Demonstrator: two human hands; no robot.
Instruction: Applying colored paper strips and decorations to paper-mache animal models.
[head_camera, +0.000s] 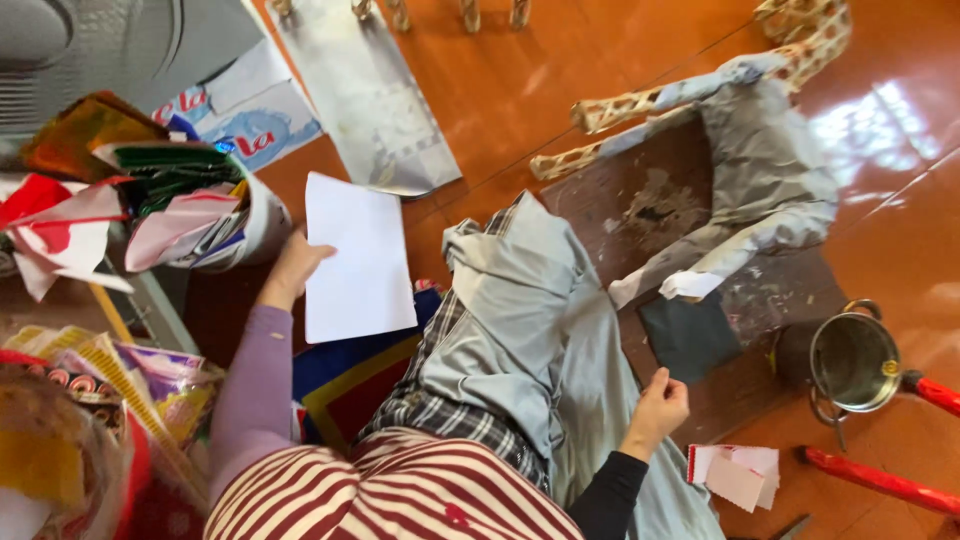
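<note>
The left hand (292, 268) grips a white sheet (357, 257) by its edge; best kept flat. The right hand (660, 408) rests loosely curled, holding nothing, beside the grey cloth (520, 330).

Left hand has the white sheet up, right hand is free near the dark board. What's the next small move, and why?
Probably bring the white sheet across toward the paper giraffe. The left hand pinches it at its edge, out by the bag of scraps, while the giraffe's grey body lies on the dark board. The right hand rests empty beside the board.
</note>
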